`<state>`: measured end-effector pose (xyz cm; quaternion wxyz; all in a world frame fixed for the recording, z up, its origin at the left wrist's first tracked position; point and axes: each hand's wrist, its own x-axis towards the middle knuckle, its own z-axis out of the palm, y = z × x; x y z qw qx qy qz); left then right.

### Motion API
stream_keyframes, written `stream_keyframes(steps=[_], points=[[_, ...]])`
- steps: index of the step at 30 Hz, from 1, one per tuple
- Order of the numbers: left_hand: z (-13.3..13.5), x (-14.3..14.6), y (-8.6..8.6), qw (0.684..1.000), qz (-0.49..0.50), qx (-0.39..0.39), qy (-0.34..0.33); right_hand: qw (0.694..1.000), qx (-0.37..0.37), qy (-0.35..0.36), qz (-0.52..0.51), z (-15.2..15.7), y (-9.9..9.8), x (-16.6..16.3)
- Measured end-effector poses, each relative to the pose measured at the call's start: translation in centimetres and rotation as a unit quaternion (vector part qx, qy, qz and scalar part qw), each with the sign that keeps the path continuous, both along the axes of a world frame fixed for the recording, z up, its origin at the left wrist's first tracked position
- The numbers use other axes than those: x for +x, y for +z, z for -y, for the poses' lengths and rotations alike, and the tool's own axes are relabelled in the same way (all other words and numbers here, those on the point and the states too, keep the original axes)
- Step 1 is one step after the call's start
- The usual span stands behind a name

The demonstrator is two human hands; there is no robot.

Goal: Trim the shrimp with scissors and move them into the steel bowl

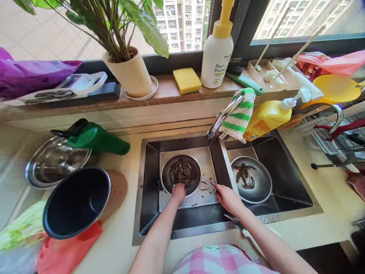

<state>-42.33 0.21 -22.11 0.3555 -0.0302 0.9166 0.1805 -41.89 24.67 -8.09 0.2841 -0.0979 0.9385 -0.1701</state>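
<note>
A steel bowl [168, 167] full of grey raw shrimp stands on a metal tray [207, 160] in the sink's left basin. My left hand [178, 191] reaches into its near rim, fingers curled down among the shrimp. My right hand [228, 198] rests on the divider between the basins, closed around scissors whose handle sticks out below the wrist. A second steel bowl [261, 190] in the right basin holds a few shrimp.
A faucet [224, 116] with a green-striped cloth hangs over the sink. Left on the counter lie a dark pot [76, 201], a steel lid and a green jug. Soap bottles, a sponge and a potted plant line the windowsill. A dish rack stands right.
</note>
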Motion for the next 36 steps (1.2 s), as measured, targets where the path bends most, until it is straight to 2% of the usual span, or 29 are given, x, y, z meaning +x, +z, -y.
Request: stream_keyframes(steps=[5, 9, 14, 20, 25, 31, 34, 36], points=[[-0.3, -0.3, -0.2, 0.998, 0.038, -0.035, -0.048, 0.989, -0.132, -0.038, -0.047, -3.3, 1.9, 3.3], [-0.9, -1.1, -0.5, 0.993, 0.087, -0.046, -0.068, 0.981, -0.174, -0.030, -0.082, -5.3, 2.7, 5.7], [-0.7, -1.6, -0.4, 0.990, 0.121, -0.032, -0.058, 0.983, -0.138, -0.029, -0.121, -8.3, 2.4, 9.3], [0.6, -0.9, 0.3, 0.996, 0.076, 0.039, 0.013, 0.992, -0.023, -0.008, -0.120, -9.9, 2.4, 12.5], [0.4, -0.7, 1.4, 0.985, 0.019, 0.138, 0.103, 0.991, 0.028, -0.029, -0.129, -9.4, 2.2, 13.1], [-2.1, 0.6, 3.7, 0.949, -0.009, 0.263, 0.176, 0.984, 0.034, -0.053, -0.165, -9.5, 0.6, 12.5], [-3.2, 1.2, 5.5, 0.933, -0.028, 0.308, 0.182, 0.982, -0.013, -0.076, -0.170, -9.0, 0.6, 11.1], [-3.4, 1.3, 6.9, 0.926, -0.044, 0.330, 0.176, 0.981, -0.062, -0.100, -0.157, -7.9, 1.4, 9.6]])
